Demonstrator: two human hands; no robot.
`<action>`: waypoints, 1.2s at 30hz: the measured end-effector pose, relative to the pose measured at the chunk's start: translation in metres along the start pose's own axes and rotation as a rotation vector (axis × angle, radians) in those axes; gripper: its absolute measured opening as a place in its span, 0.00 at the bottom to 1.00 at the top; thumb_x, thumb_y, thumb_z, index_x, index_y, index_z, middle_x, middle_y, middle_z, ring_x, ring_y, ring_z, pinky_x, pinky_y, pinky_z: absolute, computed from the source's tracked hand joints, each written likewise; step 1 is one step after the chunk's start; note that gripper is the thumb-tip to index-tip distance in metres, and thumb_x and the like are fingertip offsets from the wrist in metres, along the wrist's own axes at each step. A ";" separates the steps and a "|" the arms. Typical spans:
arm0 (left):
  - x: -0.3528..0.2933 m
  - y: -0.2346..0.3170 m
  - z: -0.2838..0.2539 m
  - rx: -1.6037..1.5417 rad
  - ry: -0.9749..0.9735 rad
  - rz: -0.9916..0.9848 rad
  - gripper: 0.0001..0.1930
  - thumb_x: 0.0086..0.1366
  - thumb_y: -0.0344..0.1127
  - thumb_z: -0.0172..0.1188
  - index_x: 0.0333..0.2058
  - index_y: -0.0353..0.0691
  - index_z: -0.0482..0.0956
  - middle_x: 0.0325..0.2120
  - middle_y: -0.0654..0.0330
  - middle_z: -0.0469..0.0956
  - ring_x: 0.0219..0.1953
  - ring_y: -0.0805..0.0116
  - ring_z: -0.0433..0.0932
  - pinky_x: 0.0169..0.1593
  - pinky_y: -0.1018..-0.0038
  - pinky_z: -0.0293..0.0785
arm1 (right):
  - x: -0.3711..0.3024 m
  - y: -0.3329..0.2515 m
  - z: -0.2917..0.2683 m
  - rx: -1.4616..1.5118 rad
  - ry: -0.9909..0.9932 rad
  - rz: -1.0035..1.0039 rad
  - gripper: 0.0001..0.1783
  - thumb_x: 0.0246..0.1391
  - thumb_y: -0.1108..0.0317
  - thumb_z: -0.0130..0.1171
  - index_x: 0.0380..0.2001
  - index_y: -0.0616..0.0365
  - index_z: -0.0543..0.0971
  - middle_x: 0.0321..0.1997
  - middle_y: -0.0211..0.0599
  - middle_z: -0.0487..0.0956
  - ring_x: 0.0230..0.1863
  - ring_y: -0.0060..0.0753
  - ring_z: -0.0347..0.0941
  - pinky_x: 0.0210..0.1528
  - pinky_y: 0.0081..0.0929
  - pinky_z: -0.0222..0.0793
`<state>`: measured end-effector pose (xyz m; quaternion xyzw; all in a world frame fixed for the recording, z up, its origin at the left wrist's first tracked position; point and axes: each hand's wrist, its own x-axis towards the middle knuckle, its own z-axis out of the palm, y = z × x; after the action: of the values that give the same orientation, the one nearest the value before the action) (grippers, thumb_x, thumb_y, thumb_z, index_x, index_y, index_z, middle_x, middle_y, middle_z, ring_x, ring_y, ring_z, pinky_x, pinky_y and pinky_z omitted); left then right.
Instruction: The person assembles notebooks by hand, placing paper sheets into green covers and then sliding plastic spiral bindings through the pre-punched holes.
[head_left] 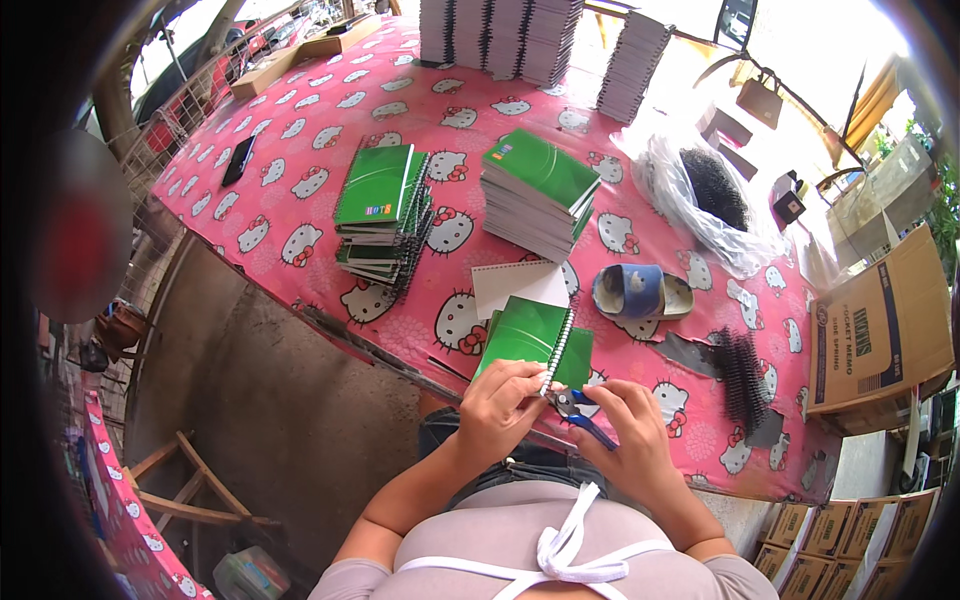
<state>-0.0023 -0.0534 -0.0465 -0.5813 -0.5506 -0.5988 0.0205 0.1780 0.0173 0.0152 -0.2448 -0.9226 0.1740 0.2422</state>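
At the table's near edge, my left hand grips the lower end of a green spiral notebook, fingers closed by its coil. My right hand is closed around small blue-handled pliers. Their jaws meet the bottom end of the coil, close to my left fingertips; whether they bite the wire is too small to tell. Another green cover lies under the notebook. Behind it rests a white punched sheet.
Beyond are a stack of green spiral notebooks and a taller green-covered stack. To the right lie a blue slipper, loose black coils, a plastic bag of coils and a cardboard box. A phone lies far left.
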 end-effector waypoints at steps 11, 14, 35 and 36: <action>0.072 -0.016 -0.064 0.206 0.158 0.223 0.15 0.53 0.22 0.66 0.40 0.36 0.78 0.31 0.57 0.79 0.33 0.58 0.78 0.39 0.65 0.75 | -0.026 0.059 0.010 0.269 -0.098 0.425 0.27 0.49 0.55 0.67 0.46 0.63 0.77 0.46 0.46 0.78 0.47 0.47 0.74 0.48 0.41 0.71; 0.147 -0.027 -0.111 0.478 0.276 0.367 0.11 0.59 0.26 0.59 0.41 0.40 0.79 0.26 0.63 0.77 0.28 0.64 0.74 0.38 0.67 0.65 | -0.044 0.090 0.011 -0.355 0.024 0.320 0.28 0.44 0.56 0.70 0.45 0.63 0.77 0.49 0.46 0.76 0.54 0.52 0.68 0.55 0.47 0.64; 0.042 0.015 -0.010 0.409 -0.207 -0.160 0.33 0.56 0.36 0.67 0.61 0.47 0.66 0.66 0.41 0.49 0.69 0.44 0.45 0.66 0.46 0.42 | 0.022 0.057 0.096 0.636 0.277 0.234 0.21 0.46 0.83 0.65 0.36 0.59 0.63 0.37 0.42 0.75 0.39 0.35 0.73 0.41 0.29 0.70; 0.028 0.005 0.006 0.388 -0.120 -0.258 0.34 0.55 0.35 0.67 0.61 0.47 0.66 0.67 0.40 0.47 0.70 0.43 0.43 0.66 0.47 0.41 | 0.024 0.055 0.098 0.667 0.260 0.246 0.22 0.46 0.82 0.65 0.36 0.59 0.62 0.38 0.43 0.75 0.40 0.36 0.73 0.42 0.30 0.69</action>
<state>-0.0037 -0.0335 -0.0245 -0.5259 -0.7253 -0.4437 0.0222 0.1279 0.0548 -0.0808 -0.2814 -0.7406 0.4599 0.4010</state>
